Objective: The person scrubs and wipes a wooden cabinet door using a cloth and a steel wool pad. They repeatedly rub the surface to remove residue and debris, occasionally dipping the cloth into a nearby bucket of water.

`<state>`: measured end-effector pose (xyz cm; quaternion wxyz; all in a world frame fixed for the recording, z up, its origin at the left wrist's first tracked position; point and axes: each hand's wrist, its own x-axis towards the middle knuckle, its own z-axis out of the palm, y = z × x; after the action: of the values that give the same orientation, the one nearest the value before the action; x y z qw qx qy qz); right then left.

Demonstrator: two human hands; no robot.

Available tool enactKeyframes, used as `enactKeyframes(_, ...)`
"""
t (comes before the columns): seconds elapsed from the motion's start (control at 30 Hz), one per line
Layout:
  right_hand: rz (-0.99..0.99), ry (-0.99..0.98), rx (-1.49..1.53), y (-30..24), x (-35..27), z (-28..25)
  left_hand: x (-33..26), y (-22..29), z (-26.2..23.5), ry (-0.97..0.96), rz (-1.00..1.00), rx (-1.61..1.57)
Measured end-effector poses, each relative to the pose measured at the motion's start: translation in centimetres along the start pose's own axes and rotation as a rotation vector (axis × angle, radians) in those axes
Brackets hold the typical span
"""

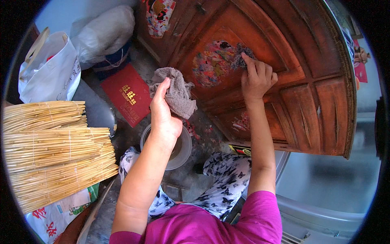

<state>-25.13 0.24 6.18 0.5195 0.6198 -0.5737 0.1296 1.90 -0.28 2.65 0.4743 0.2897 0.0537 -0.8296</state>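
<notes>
Right hand (256, 77) presses dark scouring pad (240, 61) under its fingertips against wooden door (308, 93); left hand (164, 116) grips limp grey rag (175, 92) above plastic basin (185, 152); both likely light, soft, best bunched in fist.

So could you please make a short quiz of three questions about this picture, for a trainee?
1. True or false: the right hand presses a dark scouring pad on the carved wooden door.
2. What does the left hand hold? A) a brush B) a grey cloth C) a sponge
3. What stands on the floor below the left hand?

Key:
1. True; the pad lies at the edge of a worn colourful sticker.
2. B
3. A round plastic basin, between the person's knees.
</notes>
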Motion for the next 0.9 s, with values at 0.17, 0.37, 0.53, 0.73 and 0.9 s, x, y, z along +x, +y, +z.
enactKeyframes(0.17,-0.034,-0.141,0.092,-3.6,-8.0,4.2,0.5,-0.6,-0.2,0.007,-0.020,0.006)
enactKeyframes(0.37,-0.186,-0.614,0.252,-8.5,-17.5,7.9,0.4,-0.3,-0.2,0.021,0.006,-0.004)
enactKeyframes(0.53,0.022,-0.220,0.202,-4.5,-5.5,1.3,0.5,0.0,-0.7,0.021,0.014,0.025)
enactKeyframes(0.73,0.098,-0.137,0.101,-0.8,-1.8,0.2,0.7,-1.1,-0.6,-0.001,-0.031,0.029)
enactKeyframes(0.9,-0.099,-0.435,0.304,-7.7,-11.1,6.4,1.0,-1.5,-0.7,0.003,-0.011,0.028)
